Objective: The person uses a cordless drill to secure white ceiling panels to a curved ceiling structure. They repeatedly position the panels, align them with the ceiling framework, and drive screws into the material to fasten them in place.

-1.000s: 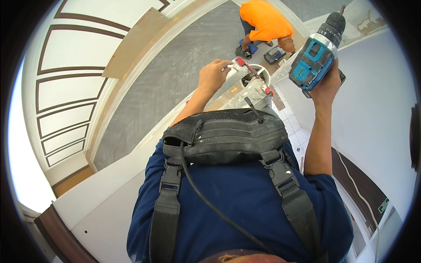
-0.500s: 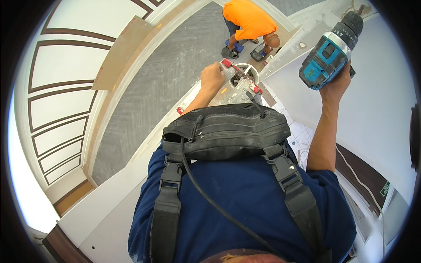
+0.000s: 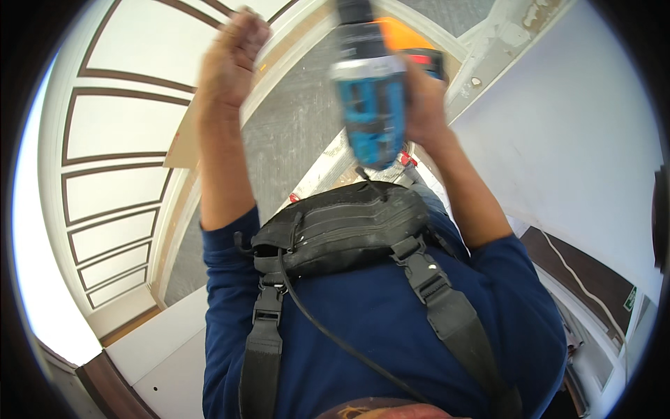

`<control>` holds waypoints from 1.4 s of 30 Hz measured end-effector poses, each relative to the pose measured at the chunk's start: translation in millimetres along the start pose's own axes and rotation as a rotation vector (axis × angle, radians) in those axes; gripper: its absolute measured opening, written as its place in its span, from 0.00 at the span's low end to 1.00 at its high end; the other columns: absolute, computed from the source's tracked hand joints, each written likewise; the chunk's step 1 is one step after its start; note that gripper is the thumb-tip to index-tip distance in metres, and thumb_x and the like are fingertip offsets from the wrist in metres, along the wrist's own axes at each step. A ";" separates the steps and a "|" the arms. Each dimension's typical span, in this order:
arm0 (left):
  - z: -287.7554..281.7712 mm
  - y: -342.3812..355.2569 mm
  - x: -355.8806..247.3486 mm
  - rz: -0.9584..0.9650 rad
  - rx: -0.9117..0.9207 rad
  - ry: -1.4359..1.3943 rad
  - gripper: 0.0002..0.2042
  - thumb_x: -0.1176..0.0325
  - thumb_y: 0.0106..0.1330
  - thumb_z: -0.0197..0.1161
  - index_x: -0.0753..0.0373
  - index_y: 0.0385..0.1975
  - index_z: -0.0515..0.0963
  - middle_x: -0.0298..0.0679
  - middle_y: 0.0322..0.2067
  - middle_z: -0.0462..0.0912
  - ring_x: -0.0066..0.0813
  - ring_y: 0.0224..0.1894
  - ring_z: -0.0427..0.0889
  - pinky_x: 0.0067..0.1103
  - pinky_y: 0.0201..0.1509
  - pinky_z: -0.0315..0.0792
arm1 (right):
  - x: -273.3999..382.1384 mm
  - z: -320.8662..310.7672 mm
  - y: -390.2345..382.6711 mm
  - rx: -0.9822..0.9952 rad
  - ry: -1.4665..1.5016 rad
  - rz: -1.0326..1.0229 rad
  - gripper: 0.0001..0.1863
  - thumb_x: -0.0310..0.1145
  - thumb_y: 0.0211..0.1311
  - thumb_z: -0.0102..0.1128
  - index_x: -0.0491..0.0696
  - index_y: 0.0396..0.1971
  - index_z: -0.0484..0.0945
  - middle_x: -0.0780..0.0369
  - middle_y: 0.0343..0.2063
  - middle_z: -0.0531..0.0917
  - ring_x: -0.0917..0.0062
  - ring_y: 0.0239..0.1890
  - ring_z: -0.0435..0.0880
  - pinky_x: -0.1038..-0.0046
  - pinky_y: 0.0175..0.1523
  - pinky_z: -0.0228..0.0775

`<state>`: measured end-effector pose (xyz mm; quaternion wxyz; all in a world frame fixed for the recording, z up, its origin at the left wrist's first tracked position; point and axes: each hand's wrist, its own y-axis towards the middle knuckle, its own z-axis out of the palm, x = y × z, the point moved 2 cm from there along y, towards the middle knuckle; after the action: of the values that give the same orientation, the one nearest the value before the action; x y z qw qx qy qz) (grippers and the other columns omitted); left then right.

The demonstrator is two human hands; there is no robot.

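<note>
My right hand (image 3: 427, 105) grips a cordless drill (image 3: 373, 115), blue and black with a silver collar; its dark front end points up past the top of the head view. The drill is smeared by motion. To its left, my left hand (image 3: 230, 63) is raised in front of the white wall panels. Its fingers point upward and look bent at the tips, but blur hides whether they are apart or pressed together on anything. A ladder or stand top (image 3: 338, 164) with red end pieces shows in part below the drill, beyond my black chest bag (image 3: 342, 227).
A person in an orange top (image 3: 399, 35) is mostly hidden behind the drill. White panels with dark trim (image 3: 118, 126) line the left, and a plain white wall (image 3: 558, 140) stands at right. A grey floor (image 3: 289, 105) lies below. A pale cable (image 3: 576, 276) hangs at lower right.
My right hand has swung the drill left from the right wall to the middle. My left hand has left the ladder top and risen to the upper left.
</note>
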<state>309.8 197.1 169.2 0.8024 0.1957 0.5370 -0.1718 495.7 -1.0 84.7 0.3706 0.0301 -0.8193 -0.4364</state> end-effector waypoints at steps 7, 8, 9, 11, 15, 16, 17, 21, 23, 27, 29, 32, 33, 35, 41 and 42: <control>44.5 -30.0 -105.0 0.101 0.182 0.020 0.11 0.65 0.69 0.61 0.67 0.44 0.76 0.45 0.44 0.81 0.37 0.50 0.81 0.32 0.58 0.77 | 49.7 62.7 33.4 -0.015 0.346 -0.268 0.20 0.36 0.49 0.68 0.48 0.44 0.78 0.59 0.28 0.82 0.65 0.29 0.85 0.69 0.33 0.77; 38.9 -37.2 -109.6 0.107 0.174 0.027 0.10 0.66 0.70 0.60 0.66 0.44 0.77 0.44 0.45 0.81 0.36 0.50 0.81 0.32 0.58 0.77 | 56.3 65.8 35.8 -0.012 0.358 -0.305 0.23 0.36 0.47 0.68 0.48 0.45 0.77 0.60 0.27 0.81 0.66 0.28 0.84 0.70 0.33 0.76; 35.1 -42.3 -111.0 0.122 0.148 0.031 0.10 0.66 0.70 0.59 0.66 0.44 0.77 0.44 0.44 0.82 0.36 0.49 0.81 0.32 0.58 0.78 | 59.3 65.9 35.9 0.013 0.362 -0.309 0.24 0.36 0.46 0.69 0.48 0.46 0.77 0.61 0.28 0.81 0.66 0.28 0.84 0.70 0.33 0.75; 27.9 -58.2 -117.2 0.166 0.065 0.056 0.11 0.66 0.71 0.59 0.67 0.44 0.77 0.44 0.43 0.82 0.34 0.48 0.81 0.31 0.57 0.78 | 67.5 71.7 36.5 0.073 0.406 -0.329 0.25 0.36 0.45 0.69 0.48 0.47 0.76 0.61 0.28 0.80 0.66 0.28 0.84 0.70 0.32 0.75; 25.8 -69.9 -122.7 0.224 0.064 0.192 0.15 0.61 0.73 0.54 0.68 0.43 0.78 0.42 0.36 0.83 0.33 0.41 0.82 0.29 0.53 0.75 | 71.1 82.3 44.4 0.028 0.547 -0.389 0.26 0.35 0.47 0.67 0.46 0.50 0.76 0.56 0.35 0.84 0.62 0.30 0.85 0.67 0.35 0.76; 29.2 -71.5 -122.6 0.217 -0.030 0.171 0.15 0.60 0.73 0.54 0.68 0.41 0.78 0.43 0.35 0.84 0.33 0.40 0.83 0.29 0.53 0.75 | 74.0 79.0 49.8 0.063 0.572 -0.391 0.26 0.35 0.49 0.67 0.45 0.51 0.76 0.54 0.35 0.84 0.62 0.32 0.86 0.66 0.37 0.77; 34.6 -71.3 -129.8 0.227 0.092 0.134 0.15 0.61 0.73 0.54 0.68 0.40 0.79 0.44 0.35 0.84 0.34 0.40 0.83 0.29 0.53 0.75 | 73.8 79.5 56.0 0.041 0.570 -0.427 0.26 0.34 0.49 0.67 0.44 0.50 0.76 0.53 0.32 0.84 0.61 0.30 0.85 0.66 0.35 0.76; 59.1 -87.7 -148.0 0.219 0.051 0.070 0.12 0.58 0.72 0.56 0.62 0.41 0.76 0.39 0.36 0.82 0.34 0.43 0.84 0.33 0.54 0.78 | 79.9 68.2 64.7 0.139 0.628 -0.430 0.26 0.34 0.47 0.69 0.41 0.47 0.77 0.54 0.28 0.82 0.62 0.25 0.83 0.68 0.31 0.73; 64.8 -90.9 -149.3 0.219 0.085 0.049 0.12 0.59 0.72 0.56 0.61 0.41 0.75 0.38 0.35 0.82 0.33 0.42 0.84 0.33 0.55 0.78 | 81.4 63.0 66.5 0.174 0.640 -0.424 0.26 0.33 0.45 0.70 0.41 0.47 0.77 0.55 0.26 0.81 0.63 0.25 0.83 0.69 0.30 0.73; 63.2 -103.1 -165.6 0.222 0.172 0.188 0.11 0.59 0.72 0.56 0.61 0.39 0.74 0.37 0.33 0.81 0.32 0.40 0.83 0.30 0.51 0.78 | 95.0 67.2 67.4 0.114 0.685 -0.473 0.26 0.32 0.47 0.70 0.40 0.47 0.75 0.54 0.27 0.81 0.62 0.26 0.84 0.69 0.31 0.74; 70.1 -102.7 -171.8 0.208 0.158 0.296 0.11 0.59 0.72 0.56 0.62 0.38 0.73 0.36 0.31 0.81 0.32 0.38 0.83 0.29 0.48 0.78 | 93.5 61.4 69.7 0.117 0.693 -0.502 0.26 0.32 0.47 0.70 0.40 0.47 0.75 0.53 0.30 0.82 0.61 0.29 0.84 0.67 0.33 0.75; 75.6 -100.6 -174.4 0.209 0.126 0.404 0.12 0.62 0.72 0.56 0.66 0.39 0.73 0.38 0.30 0.80 0.33 0.37 0.83 0.31 0.47 0.78 | 85.9 62.7 71.8 0.040 0.681 -0.543 0.25 0.32 0.47 0.69 0.41 0.47 0.75 0.52 0.33 0.83 0.60 0.32 0.85 0.66 0.36 0.77; 71.6 -105.2 -173.6 0.217 0.063 0.425 0.12 0.62 0.72 0.56 0.67 0.39 0.73 0.38 0.30 0.80 0.34 0.36 0.82 0.31 0.47 0.77 | 90.1 65.7 67.8 0.013 0.633 -0.528 0.25 0.32 0.47 0.68 0.41 0.47 0.75 0.53 0.33 0.83 0.61 0.32 0.85 0.66 0.37 0.76; 78.8 -104.2 -172.4 0.270 0.191 0.346 0.12 0.62 0.72 0.56 0.67 0.41 0.74 0.41 0.31 0.81 0.35 0.38 0.84 0.29 0.46 0.80 | 94.1 64.2 68.9 -0.071 0.604 -0.551 0.24 0.31 0.48 0.67 0.43 0.47 0.76 0.56 0.28 0.80 0.61 0.28 0.83 0.65 0.33 0.73; 99.5 -105.5 -163.4 0.276 0.350 0.092 0.10 0.62 0.75 0.51 0.60 0.43 0.74 0.37 0.30 0.80 0.38 0.39 0.84 0.44 0.53 0.78 | 100.9 51.5 77.2 -0.167 0.519 -0.571 0.26 0.34 0.48 0.68 0.46 0.50 0.75 0.60 0.27 0.81 0.65 0.29 0.84 0.67 0.35 0.75; 105.9 -102.8 -162.2 0.283 0.375 0.051 0.10 0.61 0.75 0.50 0.60 0.43 0.73 0.37 0.30 0.80 0.38 0.40 0.84 0.43 0.53 0.79 | 99.3 48.5 78.5 -0.163 0.520 -0.570 0.26 0.34 0.47 0.68 0.47 0.50 0.75 0.61 0.27 0.81 0.66 0.29 0.84 0.67 0.35 0.75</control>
<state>285.0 66.1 343.3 0.7542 0.4189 0.4830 -0.1497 414.6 44.0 183.6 0.4308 0.3365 -0.6196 -0.5633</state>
